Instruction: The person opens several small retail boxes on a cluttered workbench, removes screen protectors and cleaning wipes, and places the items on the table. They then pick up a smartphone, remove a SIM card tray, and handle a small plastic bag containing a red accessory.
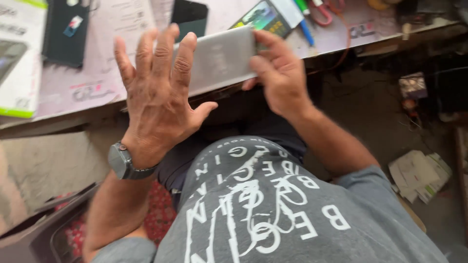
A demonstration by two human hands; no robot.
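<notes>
The flat grey slab [222,58] looks smooth and matt, like frosted plastic or glass. The worktop [63,90] is pale, dull laminate. The wristwatch [120,160] has a dark metal case. The shirt [273,214] is soft grey cloth.

Pale pinkish desk [73,92], edge running slantwise across the upper view. Lying on it: white and green box [19,53] at far left, dark phone [66,31] beside that, paper sheet [124,19], second dark phone [190,17], colourful packet [265,17], blue pen [306,30], red-handled scissors [321,12]. Below, dusty floor [370,122] with crumpled papers [419,175].
</notes>
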